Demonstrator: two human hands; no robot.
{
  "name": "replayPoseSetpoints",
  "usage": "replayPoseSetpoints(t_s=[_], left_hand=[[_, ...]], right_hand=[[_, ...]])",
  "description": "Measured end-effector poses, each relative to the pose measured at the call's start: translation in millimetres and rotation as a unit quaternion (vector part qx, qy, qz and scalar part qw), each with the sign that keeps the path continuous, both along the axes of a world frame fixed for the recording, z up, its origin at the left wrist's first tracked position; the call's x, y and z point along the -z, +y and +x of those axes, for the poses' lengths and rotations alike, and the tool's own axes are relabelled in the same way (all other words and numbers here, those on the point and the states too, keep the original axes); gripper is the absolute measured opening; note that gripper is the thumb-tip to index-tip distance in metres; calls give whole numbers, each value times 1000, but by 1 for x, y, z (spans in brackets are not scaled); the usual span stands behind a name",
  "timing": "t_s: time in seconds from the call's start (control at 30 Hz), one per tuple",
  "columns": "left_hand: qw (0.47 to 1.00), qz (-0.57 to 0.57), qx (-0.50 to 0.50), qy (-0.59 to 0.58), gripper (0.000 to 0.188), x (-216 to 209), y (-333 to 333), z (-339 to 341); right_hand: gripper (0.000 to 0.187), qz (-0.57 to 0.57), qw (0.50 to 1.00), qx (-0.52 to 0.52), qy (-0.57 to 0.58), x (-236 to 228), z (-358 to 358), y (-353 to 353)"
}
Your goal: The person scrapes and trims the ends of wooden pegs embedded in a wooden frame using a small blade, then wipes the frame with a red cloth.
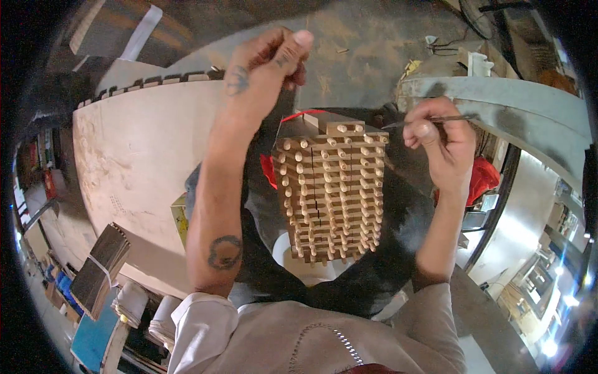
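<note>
Between my knees stands a stack of narrow wooden pieces (333, 193) with rows of round pale dowels sticking up from it. A short piece with two dowels (346, 128) lies at its far end. My left hand (271, 59) is raised beyond the stack's far left corner, fingers curled and thumb pressed in; what it may hold is hidden. My right hand (441, 134), right of the far end, pinches a thin dark pointed tool (458, 118), its tip toward the stack. Both hands are apart from the stack. A red strip (304, 115) shows at the far edge.
A large pale board (143, 156) spreads on the left. Strapped bundles of boards lie at upper left and lower left (99, 268). A grey beam (517, 93) crosses the right, above a red cloth (483, 181). A white round rim (283, 249) shows beneath the stack.
</note>
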State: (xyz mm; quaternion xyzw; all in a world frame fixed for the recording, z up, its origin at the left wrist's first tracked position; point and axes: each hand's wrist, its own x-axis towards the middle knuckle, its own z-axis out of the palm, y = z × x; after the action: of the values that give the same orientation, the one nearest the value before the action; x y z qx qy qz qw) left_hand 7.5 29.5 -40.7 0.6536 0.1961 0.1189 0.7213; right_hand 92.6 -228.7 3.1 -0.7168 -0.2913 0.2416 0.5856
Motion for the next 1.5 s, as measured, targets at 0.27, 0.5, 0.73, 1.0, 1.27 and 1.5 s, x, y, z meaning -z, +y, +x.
replayPoseSetpoints(t_s=[0.27,0.5,0.73,1.0,1.27,1.5], left_hand=[[983,-172,-20,62,40,-9,9,2],[991,-96,-59,70,37,-9,-1,8],[992,-104,-48,54,35,-8,1,7],[990,-75,-62,106,35,-15,0,10],[993,-51,-56,94,34,-23,-4,5],[994,-55,-52,83,33,-13,-1,11]], right_hand=[[13,-157,982,-68,-76,9,1,7],[18,-173,985,-17,-18,8,-2,9],[21,-199,979,-25,-45,10,-2,13],[22,-219,974,-33,-49,13,-1,12],[19,-223,969,-60,-90,9,-1,17],[20,-219,971,-13,-97,8,-13,17]])
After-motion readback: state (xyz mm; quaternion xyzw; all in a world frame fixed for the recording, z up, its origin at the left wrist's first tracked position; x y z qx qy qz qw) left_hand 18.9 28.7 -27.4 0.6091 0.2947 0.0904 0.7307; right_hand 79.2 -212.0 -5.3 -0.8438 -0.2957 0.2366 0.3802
